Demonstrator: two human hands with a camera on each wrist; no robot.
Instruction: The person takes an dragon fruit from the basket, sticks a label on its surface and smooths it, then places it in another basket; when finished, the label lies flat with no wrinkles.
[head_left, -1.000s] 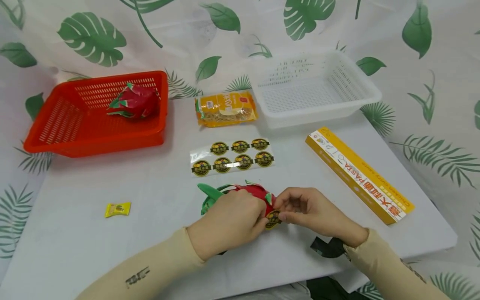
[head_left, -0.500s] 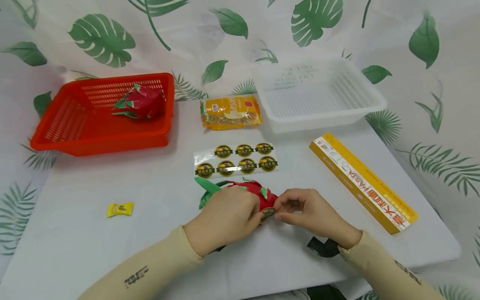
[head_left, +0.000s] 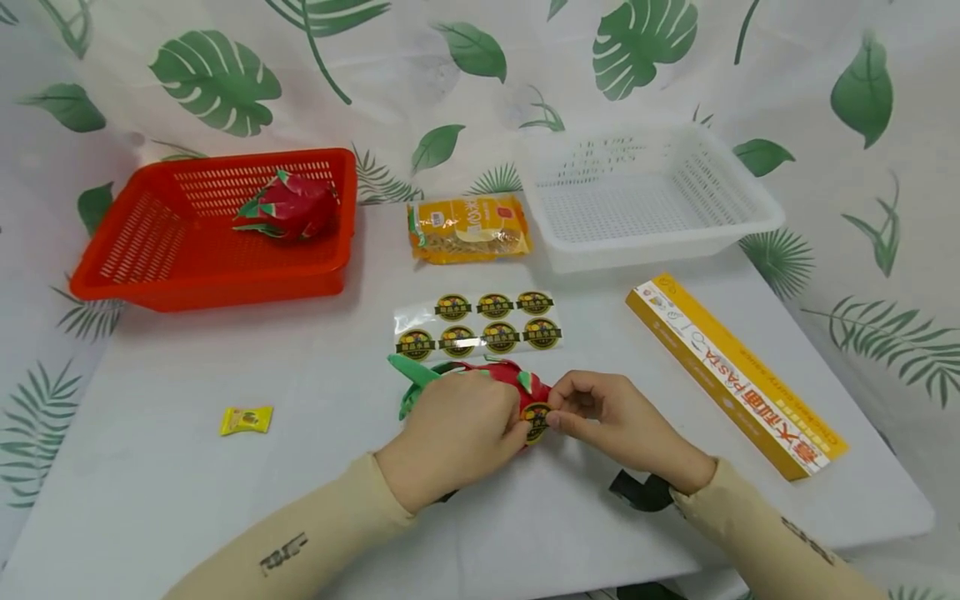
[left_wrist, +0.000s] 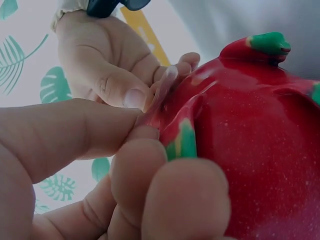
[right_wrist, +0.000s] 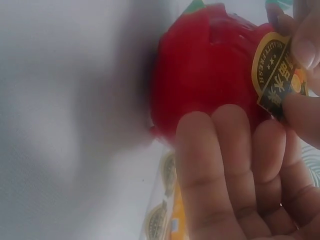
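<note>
A round black-and-gold fruit sticker (head_left: pixel 536 422) lies against the end of a red dragon fruit (head_left: pixel 507 372) with green-tipped scales. My left hand (head_left: pixel 459 435) reaches over the fruit, thumb and forefinger pinching one side of the sticker. From the other side, my right hand (head_left: pixel 628 423) pinches the opposite edge between thumb and forefinger. In the left wrist view, a thin sticker edge (left_wrist: pixel 166 86) stands up off the fruit's skin. The right wrist view shows the sticker's printed face (right_wrist: pixel 272 67) and my right fingers along the fruit (right_wrist: pixel 195 75). My left hand hides much of the fruit from above.
A sheet of several stickers (head_left: pixel 411 317) lies behind the fruit. Farther back are a red basket (head_left: pixel 217 292) with another dragon fruit (head_left: pixel 288 207), an orange food packet (head_left: pixel 468 229) and a white basket (head_left: pixel 660 242). A pasta box (head_left: pixel 735 375) lies right, a yellow sweet (head_left: pixel 246 420) left.
The sticker has moved slightly up and left onto the fruit's end, and its printed face shows more fully now. Both hands keep their pinch. The head view has shifted a little.
</note>
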